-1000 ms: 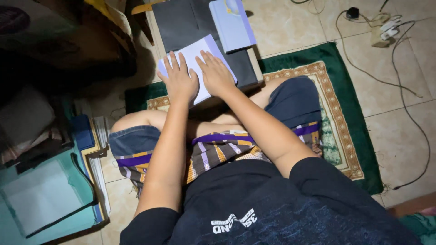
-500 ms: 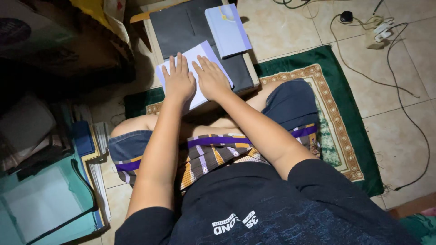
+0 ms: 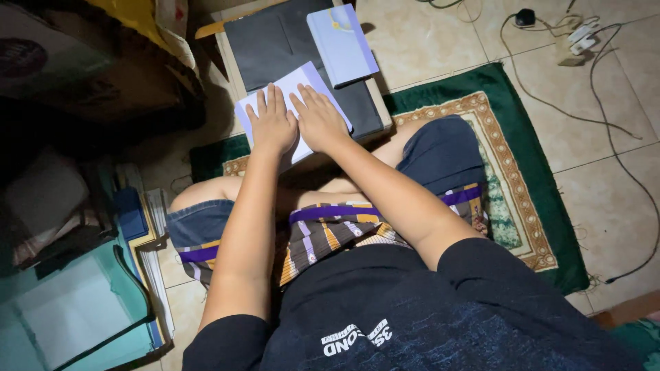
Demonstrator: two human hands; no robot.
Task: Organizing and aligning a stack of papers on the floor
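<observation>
Two flat hands, the left hand [image 3: 273,127] and right hand [image 3: 320,121], cover the near half of a pale lavender sheet of paper [image 3: 302,81]. The far end of the dark grey board [image 3: 275,41] beneath runs off the frame's top edge. At left, a teal plastic folder [image 3: 69,316] is cut by the edge, and dark clutter [image 3: 82,82] stays unreadable.

A green rug [image 3: 526,148] with a tan border lies on the tiled floor; beyond its far corner a power strip [image 3: 576,40] (cables trailing), left of it stacked books [image 3: 148,237]
</observation>
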